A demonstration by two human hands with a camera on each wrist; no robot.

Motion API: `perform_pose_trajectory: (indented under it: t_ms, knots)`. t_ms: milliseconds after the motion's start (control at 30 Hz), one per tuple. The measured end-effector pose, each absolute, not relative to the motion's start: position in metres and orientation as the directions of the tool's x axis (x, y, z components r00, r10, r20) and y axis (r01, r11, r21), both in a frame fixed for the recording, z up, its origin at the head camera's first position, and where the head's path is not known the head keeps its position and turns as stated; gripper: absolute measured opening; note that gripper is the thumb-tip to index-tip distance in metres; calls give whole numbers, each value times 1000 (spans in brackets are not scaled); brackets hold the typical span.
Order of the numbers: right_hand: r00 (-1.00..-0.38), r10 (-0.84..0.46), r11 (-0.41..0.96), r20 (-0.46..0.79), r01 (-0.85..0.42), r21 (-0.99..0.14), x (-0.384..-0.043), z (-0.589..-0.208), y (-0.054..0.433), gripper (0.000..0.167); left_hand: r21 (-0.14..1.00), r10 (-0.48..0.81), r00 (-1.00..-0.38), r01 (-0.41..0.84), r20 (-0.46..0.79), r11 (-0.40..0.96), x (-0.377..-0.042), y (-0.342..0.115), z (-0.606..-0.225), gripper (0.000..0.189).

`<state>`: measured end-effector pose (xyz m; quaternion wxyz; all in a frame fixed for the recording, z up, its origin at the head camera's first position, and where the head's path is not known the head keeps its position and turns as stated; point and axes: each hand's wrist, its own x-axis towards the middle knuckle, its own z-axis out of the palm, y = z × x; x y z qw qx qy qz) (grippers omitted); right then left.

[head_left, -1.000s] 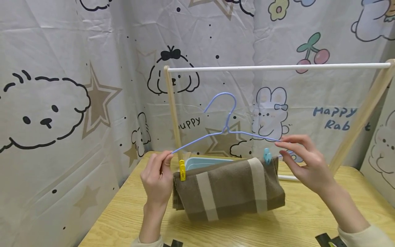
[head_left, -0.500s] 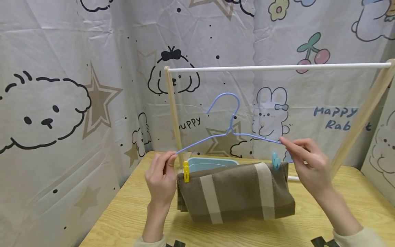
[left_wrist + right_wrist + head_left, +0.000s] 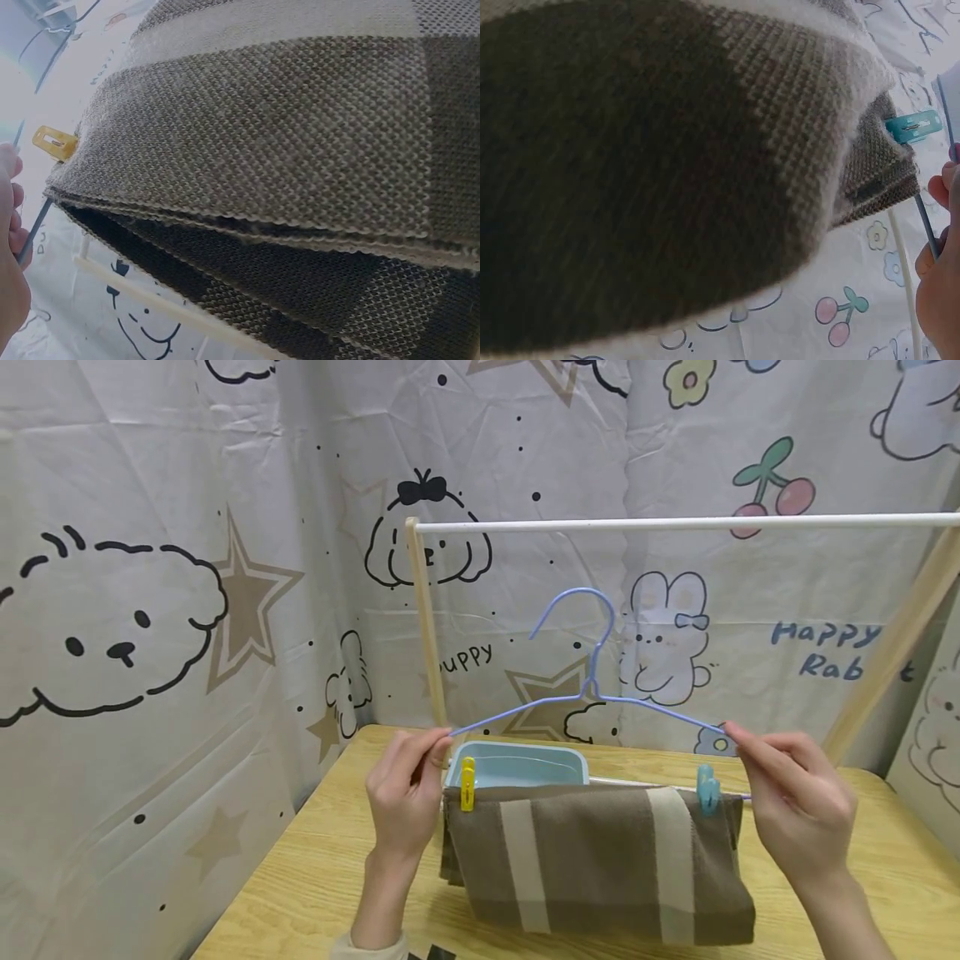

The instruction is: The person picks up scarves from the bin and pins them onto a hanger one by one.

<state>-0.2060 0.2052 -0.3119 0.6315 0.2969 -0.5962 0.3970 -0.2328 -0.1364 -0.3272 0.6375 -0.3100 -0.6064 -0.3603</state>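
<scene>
A blue-purple wire hanger (image 3: 592,687) is held up between both hands, its hook pointing upward. My left hand (image 3: 407,789) pinches its left corner, and my right hand (image 3: 798,806) pinches the right one. Over the hanger's lower bar hangs a folded brown knit cloth (image 3: 596,864) with cream stripes. A yellow clothespin (image 3: 467,785) clips the cloth near its left end; a teal clothespin (image 3: 708,791) does so near the right. The left wrist view shows the folded cloth layers (image 3: 285,142) beside the yellow clip. In the right wrist view, cloth (image 3: 645,172) fills most of the frame.
Behind the hanger stands a rack with a white top rod (image 3: 675,524) and wooden posts (image 3: 425,618). A light blue basin (image 3: 525,762) sits on the wood-grain table (image 3: 300,868) behind the cloth, partly hidden. A printed curtain (image 3: 300,568) encloses the table.
Both hands have moved right and slightly lower, carrying the hanger and cloth. The cloth's top edge, tilted before, now lies nearly level. More of the basin shows.
</scene>
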Motion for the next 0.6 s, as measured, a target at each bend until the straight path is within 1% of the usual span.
perform_pose_trajectory:
  t_ms: [133,233,367,467,567,600]
  knots:
    - [-14,194,550,981,-826,-121,-201,-315,209,9,61,-81,-22,853,996,518,-233,-132,-326,22]
    - [-13,221,570,975,-810,-140,-198,-317,213,9,80,-74,-50,866,996,494,-233,-129,-325,19]
    - [6,246,574,969,-807,-141,-197,-319,218,9,136,-84,-110,875,990,464,-233,-126,-325,17]
    - [20,245,592,969,-795,-133,-196,-319,221,9,211,-103,-185,879,977,428,-234,-125,-327,13]
    - [36,255,600,966,-789,-129,-194,-318,221,10,315,-133,-286,869,949,383,-233,-126,-327,11]
    - [41,261,599,964,-790,-129,-194,-318,221,10,360,-146,-329,859,933,365,-233,-127,-326,12]
